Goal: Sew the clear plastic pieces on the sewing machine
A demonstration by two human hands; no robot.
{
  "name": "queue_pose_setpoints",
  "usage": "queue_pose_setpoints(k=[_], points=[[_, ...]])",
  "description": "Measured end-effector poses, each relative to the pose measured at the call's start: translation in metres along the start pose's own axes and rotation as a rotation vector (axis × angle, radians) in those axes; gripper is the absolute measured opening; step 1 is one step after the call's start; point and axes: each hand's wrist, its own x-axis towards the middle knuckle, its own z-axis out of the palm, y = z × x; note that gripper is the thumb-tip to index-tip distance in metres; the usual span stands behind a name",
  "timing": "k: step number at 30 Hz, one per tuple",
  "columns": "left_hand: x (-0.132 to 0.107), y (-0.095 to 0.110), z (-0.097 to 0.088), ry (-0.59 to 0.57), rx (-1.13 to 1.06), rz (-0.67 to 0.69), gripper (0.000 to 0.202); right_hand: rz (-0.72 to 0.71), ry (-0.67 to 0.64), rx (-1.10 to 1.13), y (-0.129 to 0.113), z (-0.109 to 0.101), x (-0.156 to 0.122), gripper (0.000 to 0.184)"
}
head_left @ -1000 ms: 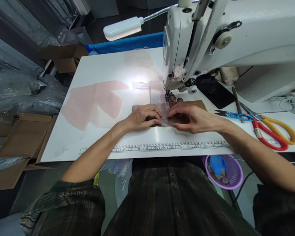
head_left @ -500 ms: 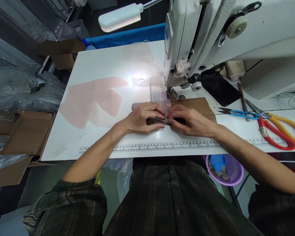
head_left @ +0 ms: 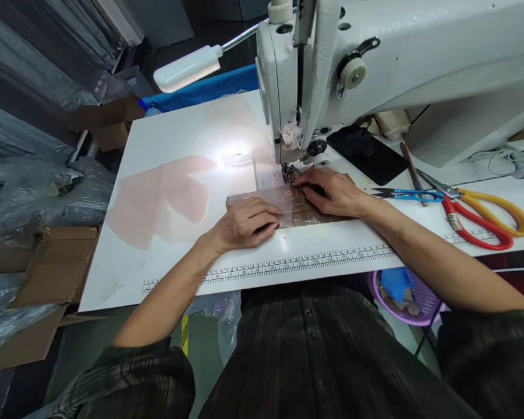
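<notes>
A pale sheer fabric piece (head_left: 283,201) lies over a brown board wrapped in clear tape (head_left: 317,214), in front of the sewing machine's presser foot (head_left: 285,171). My left hand (head_left: 248,224) rests at the fabric's near left part, its fingers bent and closed on the edge; the underside of the grip is hidden. Close to the presser foot, my right hand (head_left: 334,192) has its fingertips drawn together at the fabric's right corner. Its palm is above the board. Small pinkish marks show on the fabric beside the foot.
Pink sheer pieces (head_left: 157,195) lie on the table's left. To the right are blue thread snips (head_left: 408,195), scissors with red and yellow handles (head_left: 480,218) and a black phone (head_left: 369,152). A printed ruler (head_left: 266,270) runs along the front edge; a purple basket (head_left: 419,317) stands below.
My hands have moved apart. The right moved up beside the presser foot; the left drew back a little toward the front edge. The view has shifted, and more fabric and board show between them.
</notes>
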Motion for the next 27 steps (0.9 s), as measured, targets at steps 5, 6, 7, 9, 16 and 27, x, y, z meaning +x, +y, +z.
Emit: queue_pose_setpoints(k=[5, 6, 7, 9, 16, 27], points=[[-0.001, 0.000, 0.002, -0.067, 0.031, -0.020, 0.009, -0.162, -0.006, -0.147, 0.001, 0.009, -0.006, 0.041], [-0.001, 0.000, 0.002, -0.076, 0.034, -0.012, 0.009, -0.169, -0.008, -0.162, 0.002, 0.009, -0.006, 0.042], [-0.001, -0.001, 0.001, -0.086, 0.042, 0.003, 0.009, -0.178, -0.007, -0.170, 0.003, 0.010, -0.006, 0.042], [0.000, -0.002, 0.001, -0.107, 0.076, 0.045, 0.008, -0.200, 0.008, -0.169, 0.005, 0.011, -0.006, 0.042], [0.003, 0.000, 0.002, -0.068, 0.120, 0.092, 0.004, -0.222, 0.031, -0.128, 0.006, 0.014, -0.007, 0.042], [0.020, -0.008, -0.010, -0.249, -0.122, -0.036, 0.015, -0.378, 0.073, -0.121, 0.011, 0.012, -0.009, 0.036]])
